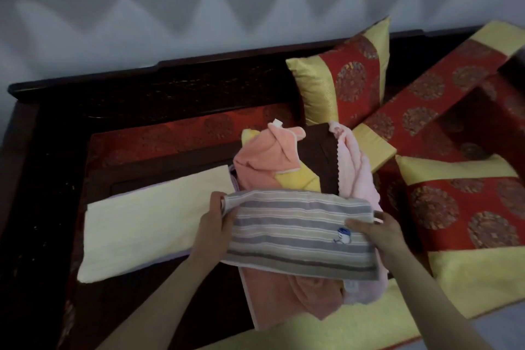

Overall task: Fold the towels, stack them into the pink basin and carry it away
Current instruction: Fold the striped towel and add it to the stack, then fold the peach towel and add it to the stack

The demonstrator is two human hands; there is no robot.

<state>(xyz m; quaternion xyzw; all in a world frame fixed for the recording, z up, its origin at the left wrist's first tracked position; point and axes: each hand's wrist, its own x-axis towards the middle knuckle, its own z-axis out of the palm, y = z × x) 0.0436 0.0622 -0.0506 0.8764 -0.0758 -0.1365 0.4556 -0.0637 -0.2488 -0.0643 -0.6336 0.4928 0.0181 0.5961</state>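
Dark wooden bench (42,207) | striped towel (301,233) between hands | left hand (217,221), right hand (377,233) pinching its ends

Bare left hand (216,221), right hand (377,231); forearms unsleeved, no jewellery.

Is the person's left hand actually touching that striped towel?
Touching. The head view shows the left hand pinching the left end of the striped towel, cloth bunched between thumb and fingers.
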